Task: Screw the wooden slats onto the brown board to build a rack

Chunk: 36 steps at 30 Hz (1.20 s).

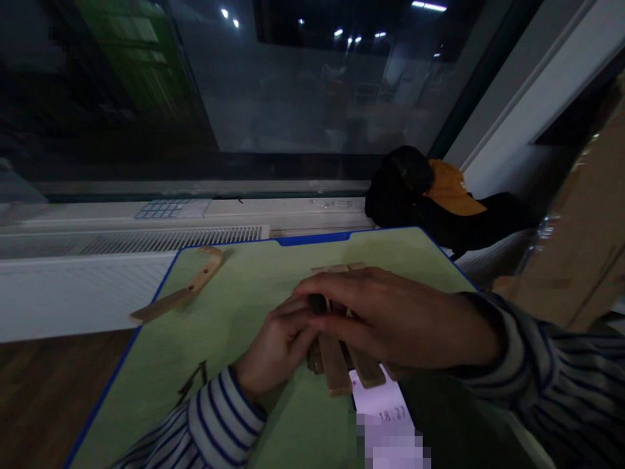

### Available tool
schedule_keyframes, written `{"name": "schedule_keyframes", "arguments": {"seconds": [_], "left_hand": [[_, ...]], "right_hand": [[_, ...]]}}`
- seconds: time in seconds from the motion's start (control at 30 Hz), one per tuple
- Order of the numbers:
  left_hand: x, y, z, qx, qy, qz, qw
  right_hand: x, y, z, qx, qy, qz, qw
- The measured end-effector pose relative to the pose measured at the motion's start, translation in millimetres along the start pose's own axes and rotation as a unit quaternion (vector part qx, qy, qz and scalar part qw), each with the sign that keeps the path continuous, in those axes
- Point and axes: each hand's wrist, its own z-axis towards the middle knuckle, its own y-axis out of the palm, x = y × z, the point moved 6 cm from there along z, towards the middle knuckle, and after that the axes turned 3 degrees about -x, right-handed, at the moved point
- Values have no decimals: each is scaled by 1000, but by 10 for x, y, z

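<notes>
My left hand (276, 342) and my right hand (385, 316) meet over a bundle of flat wooden slats (342, 365) on the green mat (244, 306). My right hand lies across the top of the slats, fingers curled over them. My left hand's fingers close on a small dark object (317, 303) at the slats' left side; what it is cannot be made out. The slats' ends stick out below both hands and a little beyond them at the far side.
A curved wooden piece (180, 293) with holes lies at the mat's left edge. A lit phone screen (383, 407) rests near the front. A dark bag with an orange cap (452, 189) sits on the sill at right. A radiator grille (170, 240) runs behind.
</notes>
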Motion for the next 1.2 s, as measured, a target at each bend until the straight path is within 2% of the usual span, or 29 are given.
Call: {"name": "schedule_keyframes", "arguments": {"seconds": [0.07, 0.13, 0.23, 0.33, 0.43, 0.57, 0.63, 0.83, 0.93, 1.07, 1.13, 1.2], "left_hand": [[6, 4, 4, -12, 0, 2, 1000], [1, 0, 12, -12, -7, 7, 1000], [-21, -30, 20, 14, -26, 14, 999], [-19, -63, 21, 36, -26, 15, 999], [19, -54, 24, 19, -2, 3, 1000], [44, -2, 12, -15, 21, 2, 1000], [33, 16, 6, -15, 18, 12, 1000], [12, -8, 16, 14, -10, 30, 999], [19, -18, 13, 6, -6, 28, 1000], [27, -5, 1, -14, 4, 22, 1000], [28, 8, 3, -20, 3, 21, 1000], [26, 17, 9, -21, -2, 21, 1000]], "right_hand": [[7, -19, 2, -8, -3, 3, 1000], [50, -10, 6, 24, 20, -16, 999], [93, 73, 5, 69, 50, -50, 995], [85, 121, 0, 78, 56, -71, 993], [29, 61, -1, 57, 28, -63, 996], [-59, -20, -6, -3, -24, -41, 999], [-37, -18, -16, 2, -5, -57, 998], [58, 77, -59, 72, 64, -84, 992], [27, 32, -18, 53, 52, -83, 994], [-65, -47, 44, -3, -5, -71, 997], [-67, -42, 45, -7, -7, -79, 997], [-40, -11, 24, 16, 13, -93, 995]]}}
